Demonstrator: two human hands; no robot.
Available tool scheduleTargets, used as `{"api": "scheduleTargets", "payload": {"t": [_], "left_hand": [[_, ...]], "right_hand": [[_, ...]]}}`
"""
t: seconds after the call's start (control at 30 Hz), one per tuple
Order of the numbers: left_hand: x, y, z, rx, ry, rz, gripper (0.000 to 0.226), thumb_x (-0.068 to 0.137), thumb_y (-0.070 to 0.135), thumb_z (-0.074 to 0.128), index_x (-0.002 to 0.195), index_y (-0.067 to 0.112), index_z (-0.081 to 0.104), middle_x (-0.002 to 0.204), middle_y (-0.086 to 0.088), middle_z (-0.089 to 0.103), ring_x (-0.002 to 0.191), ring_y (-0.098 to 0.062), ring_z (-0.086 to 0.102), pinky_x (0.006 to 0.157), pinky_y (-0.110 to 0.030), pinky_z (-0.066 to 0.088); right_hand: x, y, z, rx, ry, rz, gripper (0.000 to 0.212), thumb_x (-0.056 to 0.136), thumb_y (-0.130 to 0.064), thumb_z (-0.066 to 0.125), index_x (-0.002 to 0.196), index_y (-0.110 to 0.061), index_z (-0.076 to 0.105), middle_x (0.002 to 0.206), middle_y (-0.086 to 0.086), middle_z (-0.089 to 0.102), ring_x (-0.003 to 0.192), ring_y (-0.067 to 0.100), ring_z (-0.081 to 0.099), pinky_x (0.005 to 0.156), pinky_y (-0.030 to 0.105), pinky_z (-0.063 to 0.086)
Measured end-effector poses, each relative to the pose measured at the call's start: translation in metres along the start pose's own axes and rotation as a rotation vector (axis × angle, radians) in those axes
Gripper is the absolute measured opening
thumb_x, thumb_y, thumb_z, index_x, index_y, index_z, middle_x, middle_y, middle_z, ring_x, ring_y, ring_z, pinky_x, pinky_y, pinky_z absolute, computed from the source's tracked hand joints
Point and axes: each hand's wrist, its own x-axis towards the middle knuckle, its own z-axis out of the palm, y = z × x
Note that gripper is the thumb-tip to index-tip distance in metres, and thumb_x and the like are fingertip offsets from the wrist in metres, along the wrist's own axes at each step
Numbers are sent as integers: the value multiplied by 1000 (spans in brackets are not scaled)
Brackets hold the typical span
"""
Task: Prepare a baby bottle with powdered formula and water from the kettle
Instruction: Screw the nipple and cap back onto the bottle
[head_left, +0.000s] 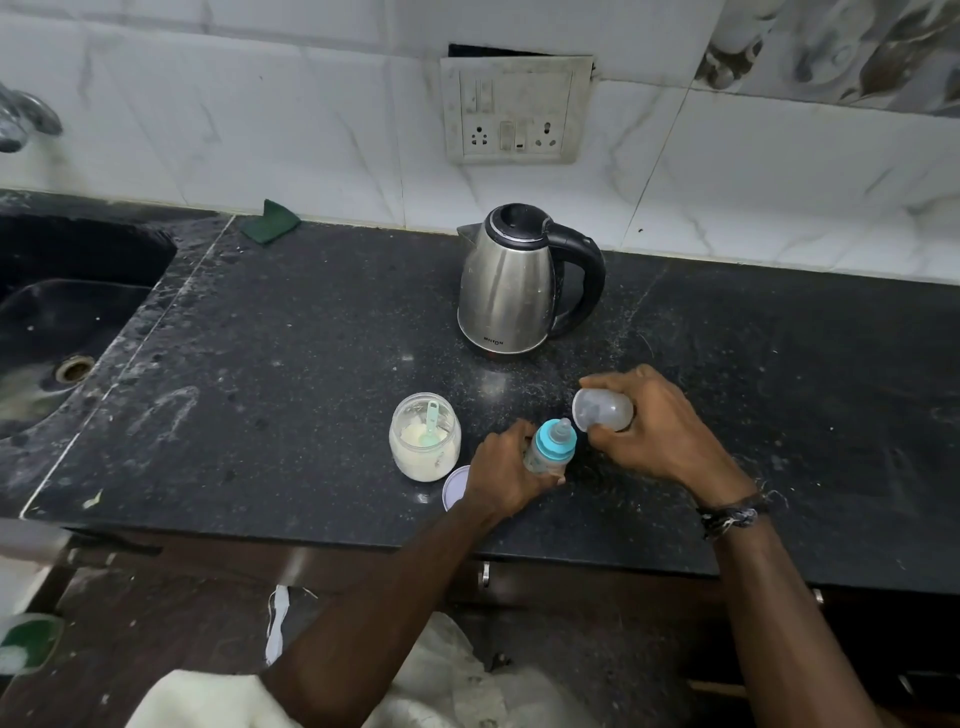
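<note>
Head view: left hand (501, 475) fingers curled round small clear baby bottle with teal collar (550, 449); right hand (657, 431) fingers wrapped round translucent dome cap (602, 409); best parked aside on black speckled desk (311, 338), then collar unscrewed with bottle kept upright

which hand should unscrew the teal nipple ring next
Right. The left hand already grips the bottle body, steadying it. The right hand sits beside the ring, but it holds the clear cap and must set that down first.
</note>
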Motion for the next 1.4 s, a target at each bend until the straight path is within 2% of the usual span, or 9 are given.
{"api": "scheduleTargets", "payload": {"t": [0.07, 0.2, 0.33, 0.53, 0.73, 1.03, 1.17, 1.3, 1.4], "left_hand": [[0, 0, 0, -6, 2, -2, 60, 65, 39, 91, 111, 14, 62, 104, -4, 75, 93, -20, 70, 81, -37, 56], [0, 1, -1, -2, -6, -3, 60, 65, 41, 90, 110, 14, 62, 103, -4, 75, 92, -21, 71, 80, -39, 57], [-1, 2, -1, -8, -9, -7, 61, 65, 43, 90, 110, 13, 61, 102, -4, 75, 92, -21, 71, 80, -41, 57], [-1, 2, -2, -24, -5, 4, 59, 66, 42, 89, 109, 11, 61, 105, -5, 76, 94, -22, 72, 81, -43, 57], [-2, 2, -2, -37, 0, 7, 61, 66, 39, 90, 112, 10, 63, 105, -7, 76, 95, -26, 72, 82, -45, 56], [-2, 0, -1, -29, 22, 3, 60, 62, 44, 90, 105, 14, 61, 100, -3, 77, 89, -22, 73, 77, -42, 57], [-1, -1, 0, -26, 16, 4, 64, 63, 44, 90, 112, 14, 62, 105, -4, 77, 95, -22, 72, 81, -41, 58], [0, -1, 1, -23, 11, 2, 67, 64, 42, 90, 116, 11, 61, 108, -6, 76, 98, -26, 72, 84, -43, 56], [0, -2, 2, -23, 13, -3, 67, 65, 42, 90, 116, 10, 61, 108, -7, 76, 99, -27, 72, 85, -43, 56]], "right_hand": [[2, -5, -3, -80, -68, -28, 40, 70, -27, 74, 109, -24, 67, 92, -4, 57, 94, 19, 57, 80, 39, 52], [9, -14, -1, -195, -138, -26, 53, 72, -33, 75, 120, -24, 57, 114, 1, 61, 101, 23, 61, 83, 40, 53], [15, -19, 9, -303, -192, -56, 48, 73, -28, 76, 117, -25, 57, 114, 2, 59, 103, 25, 59, 82, 40, 52], [18, -21, 24, -407, -222, -100, 55, 75, -25, 75, 127, -24, 57, 120, 4, 57, 110, 26, 57, 85, 38, 47], [21, -26, 27, -435, -239, -115, 55, 76, -23, 74, 128, -25, 59, 121, 5, 59, 112, 25, 57, 86, 35, 46], [26, -35, 27, -520, -248, -159, 49, 76, -19, 73, 124, -20, 63, 118, 6, 60, 109, 25, 58, 83, 32, 43], [27, -37, 26, -541, -258, -159, 49, 75, -19, 75, 123, -19, 62, 118, 6, 60, 108, 26, 58, 86, 35, 45], [27, -38, 27, -563, -256, -166, 45, 74, -21, 75, 116, -18, 63, 114, 7, 61, 102, 27, 59, 80, 34, 46], [28, -38, 27, -581, -248, -186, 40, 75, -25, 74, 112, -17, 62, 112, 8, 61, 99, 26, 59, 73, 29, 38]]}}
